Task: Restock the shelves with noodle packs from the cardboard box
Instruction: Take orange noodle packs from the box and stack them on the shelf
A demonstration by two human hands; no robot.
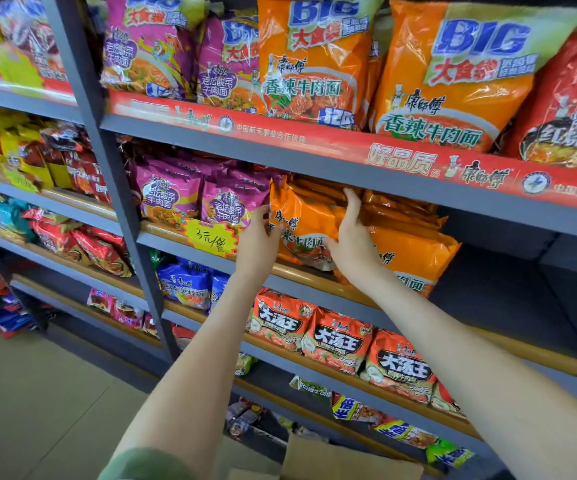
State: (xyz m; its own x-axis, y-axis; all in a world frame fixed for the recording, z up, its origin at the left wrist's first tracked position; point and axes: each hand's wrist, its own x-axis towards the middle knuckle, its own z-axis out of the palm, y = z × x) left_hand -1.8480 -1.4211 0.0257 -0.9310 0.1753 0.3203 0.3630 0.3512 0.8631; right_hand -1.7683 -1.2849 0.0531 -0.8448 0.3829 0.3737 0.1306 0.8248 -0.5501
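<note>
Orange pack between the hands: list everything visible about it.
The orange noodle pack is a glossy plastic pillow bag with dark and white Chinese lettering and a noodle-bowl picture low on its front. It stands about upright at the front of the shelf second from the top, bottom near the wooden rail. The left hand grips its left edge; the right hand lies straight-fingered along its right side. To its left sit purple packs, to its right stacked orange packs.
</note>
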